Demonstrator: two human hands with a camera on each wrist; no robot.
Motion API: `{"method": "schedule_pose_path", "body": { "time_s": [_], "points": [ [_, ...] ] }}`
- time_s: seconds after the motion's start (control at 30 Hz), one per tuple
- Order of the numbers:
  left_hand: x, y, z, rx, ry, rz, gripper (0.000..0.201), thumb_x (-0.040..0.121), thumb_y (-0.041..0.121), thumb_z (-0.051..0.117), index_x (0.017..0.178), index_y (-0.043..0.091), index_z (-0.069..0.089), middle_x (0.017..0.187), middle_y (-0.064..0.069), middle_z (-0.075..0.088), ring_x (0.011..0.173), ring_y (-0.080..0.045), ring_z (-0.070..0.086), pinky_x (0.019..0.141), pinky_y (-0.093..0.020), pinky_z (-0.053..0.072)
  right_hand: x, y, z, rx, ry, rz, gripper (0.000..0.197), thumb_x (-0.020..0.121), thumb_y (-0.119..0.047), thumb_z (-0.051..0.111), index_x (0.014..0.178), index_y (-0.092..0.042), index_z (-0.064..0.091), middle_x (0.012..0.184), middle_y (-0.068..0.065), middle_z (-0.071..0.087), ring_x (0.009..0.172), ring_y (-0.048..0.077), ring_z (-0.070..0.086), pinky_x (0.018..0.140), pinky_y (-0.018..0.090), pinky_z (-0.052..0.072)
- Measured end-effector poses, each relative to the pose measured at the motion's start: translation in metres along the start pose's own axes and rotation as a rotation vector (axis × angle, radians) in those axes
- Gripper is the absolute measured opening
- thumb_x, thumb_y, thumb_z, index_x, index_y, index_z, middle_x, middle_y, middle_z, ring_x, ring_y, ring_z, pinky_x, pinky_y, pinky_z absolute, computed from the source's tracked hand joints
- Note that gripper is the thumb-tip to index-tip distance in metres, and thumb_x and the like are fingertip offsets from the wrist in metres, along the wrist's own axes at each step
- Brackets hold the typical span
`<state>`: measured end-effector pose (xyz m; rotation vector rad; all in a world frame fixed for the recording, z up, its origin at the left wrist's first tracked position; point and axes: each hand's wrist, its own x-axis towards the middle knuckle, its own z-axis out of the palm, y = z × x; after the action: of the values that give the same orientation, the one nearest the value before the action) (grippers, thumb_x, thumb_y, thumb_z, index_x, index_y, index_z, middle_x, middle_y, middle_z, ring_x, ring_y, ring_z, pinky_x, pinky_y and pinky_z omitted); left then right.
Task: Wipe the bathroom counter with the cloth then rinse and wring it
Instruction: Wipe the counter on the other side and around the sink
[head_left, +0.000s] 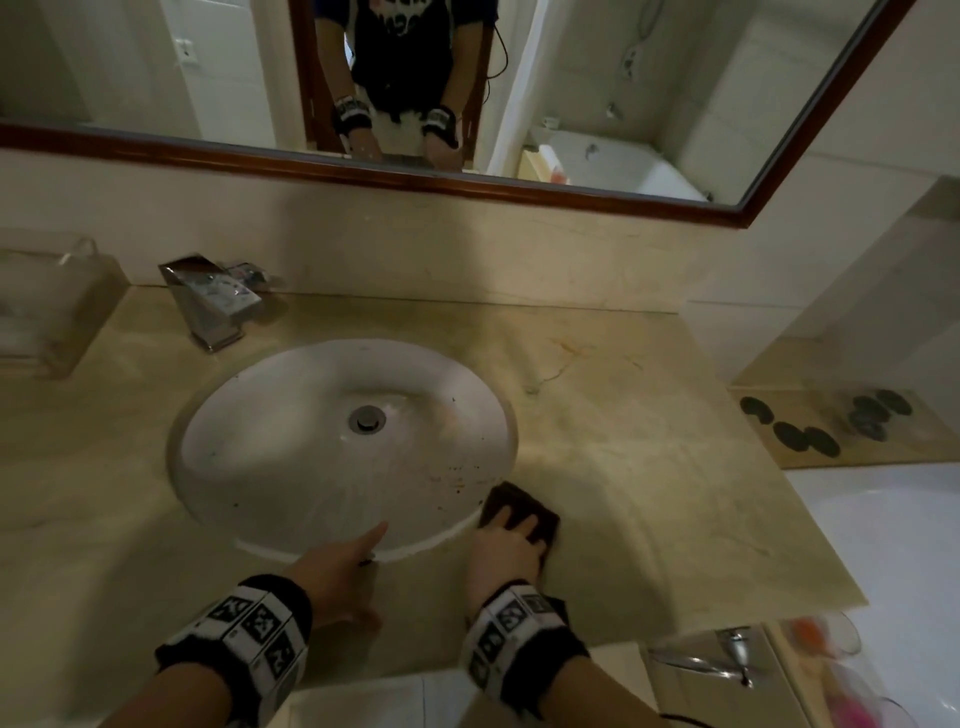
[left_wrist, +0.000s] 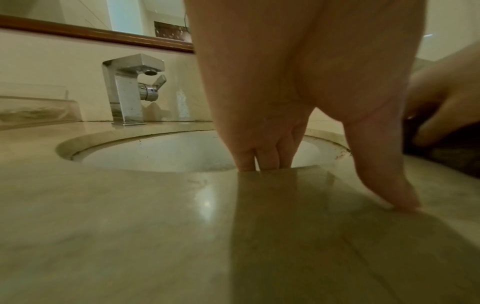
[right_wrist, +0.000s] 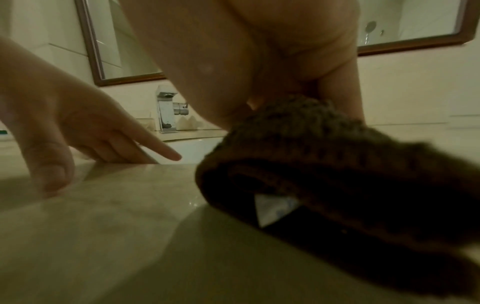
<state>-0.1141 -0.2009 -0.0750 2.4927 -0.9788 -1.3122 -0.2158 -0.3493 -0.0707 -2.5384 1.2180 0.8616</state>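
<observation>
A folded dark brown cloth (head_left: 506, 501) lies on the beige marble counter (head_left: 623, 441) at the front right rim of the white oval sink (head_left: 311, 441). My right hand (head_left: 514, 527) sits on top of the cloth, fingers curved over it and palm pressing down. In the right wrist view the cloth (right_wrist: 337, 174) bulges up under the hand (right_wrist: 259, 72), with a white tag showing. My left hand (head_left: 358, 551) rests open on the counter at the sink's front edge. Its fingertips (left_wrist: 259, 162) touch the rim and the thumb touches the marble. The cloth (left_wrist: 454, 156) is just to its right.
A chrome faucet (head_left: 213, 301) stands behind the sink at the left, with a clear tray (head_left: 47, 306) further left. A wood-framed mirror (head_left: 467, 182) runs along the wall. Black stones (head_left: 810, 436) lie on a ledge at right, beside a white tub (head_left: 883, 545).
</observation>
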Motion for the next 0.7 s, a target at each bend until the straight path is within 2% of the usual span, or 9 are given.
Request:
{"method": "schedule_pose_path", "body": {
  "time_s": [0.1,0.23,0.3,0.4,0.47,0.53,0.6,0.63,0.7],
  "points": [
    [-0.006,-0.014,-0.005,-0.011,0.052,-0.005,0.107,0.077,0.029,0.075,0.15,0.026,-0.002,0.155,-0.001,0.028,0.141,-0.019,0.031,0.116,-0.028,0.027,-0.004,-0.035,-0.012,-0.029,-0.008,-0.12,0.048,0.1,-0.006,0.02,0.147,0.001,0.016,0.156,0.016,0.018,0.143,0.042,0.011,0.114,0.057,0.018],
    [-0.019,-0.034,-0.014,0.022,0.068,-0.081,0.107,0.077,0.028,0.075,0.15,0.026,-0.004,0.157,-0.006,0.022,0.143,-0.021,0.028,0.115,-0.029,0.025,-0.005,-0.049,-0.038,0.121,0.044,-0.328,0.033,0.095,-0.01,0.044,0.126,-0.002,0.054,0.132,0.017,0.053,0.124,0.035,0.048,0.102,0.043,0.041],
    [-0.022,-0.041,-0.017,0.03,0.071,-0.101,0.105,0.078,0.028,0.075,0.15,0.028,-0.002,0.158,-0.004,0.018,0.144,-0.02,0.025,0.116,-0.031,0.023,-0.004,-0.041,-0.057,0.173,0.098,-0.433,0.04,0.093,-0.009,0.046,0.133,-0.007,0.05,0.139,0.017,0.048,0.128,0.033,0.046,0.108,0.04,0.038],
    [-0.022,-0.042,-0.018,0.01,0.07,-0.109,0.105,0.076,0.03,0.076,0.15,0.027,0.002,0.158,-0.003,0.017,0.144,-0.02,0.024,0.117,-0.03,0.022,-0.006,-0.014,-0.068,0.171,0.152,-0.679,0.06,0.092,0.0,0.042,0.146,-0.022,0.031,0.158,0.007,0.02,0.14,0.028,0.032,0.116,0.036,0.028],
    [-0.019,-0.035,-0.017,-0.004,0.055,-0.084,0.104,0.075,0.032,0.077,0.15,0.026,0.005,0.158,-0.002,0.015,0.145,-0.021,0.022,0.117,-0.03,0.022,-0.015,0.005,-0.063,0.12,0.221,-0.889,0.062,0.089,0.006,0.046,0.145,-0.02,0.035,0.157,0.008,0.021,0.142,0.032,0.027,0.117,0.044,0.027],
    [-0.015,-0.028,-0.014,-0.007,0.043,-0.067,0.101,0.074,0.03,0.078,0.15,0.026,0.011,0.157,-0.002,0.02,0.143,-0.021,0.026,0.117,-0.03,0.025,-0.025,0.02,-0.05,-0.107,0.26,-1.081,0.063,0.086,0.004,0.054,0.143,-0.019,0.039,0.156,0.015,0.022,0.143,0.037,0.02,0.114,0.057,0.025],
    [-0.011,-0.022,-0.009,0.043,0.036,-0.042,0.1,0.072,0.031,0.079,0.149,0.028,0.015,0.156,0.001,0.024,0.142,-0.02,0.028,0.118,-0.03,0.024,-0.035,0.033,-0.032,-0.39,0.075,-1.114,0.057,0.096,-0.008,0.043,0.147,-0.025,0.027,0.159,0.013,0.004,0.147,0.035,0.002,0.117,0.053,0.014],
    [-0.01,-0.022,-0.008,0.08,0.042,-0.028,0.101,0.071,0.031,0.079,0.149,0.029,0.015,0.156,0.003,0.024,0.142,-0.019,0.028,0.118,-0.029,0.024,-0.036,0.041,-0.02,-0.476,0.001,-1.14,0.053,0.098,-0.012,0.034,0.148,-0.025,0.022,0.16,0.011,-0.001,0.147,0.034,-0.002,0.116,0.052,0.014],
    [-0.009,-0.02,-0.007,0.139,0.046,-0.012,0.101,0.07,0.034,0.08,0.149,0.029,0.016,0.157,0.004,0.022,0.143,-0.018,0.027,0.118,-0.027,0.022,-0.038,0.052,-0.001,-0.499,-0.016,-1.163,0.056,0.092,-0.017,0.016,0.147,-0.024,0.024,0.159,0.011,0.008,0.146,0.035,0.01,0.104,0.056,0.037]
  ]
}}
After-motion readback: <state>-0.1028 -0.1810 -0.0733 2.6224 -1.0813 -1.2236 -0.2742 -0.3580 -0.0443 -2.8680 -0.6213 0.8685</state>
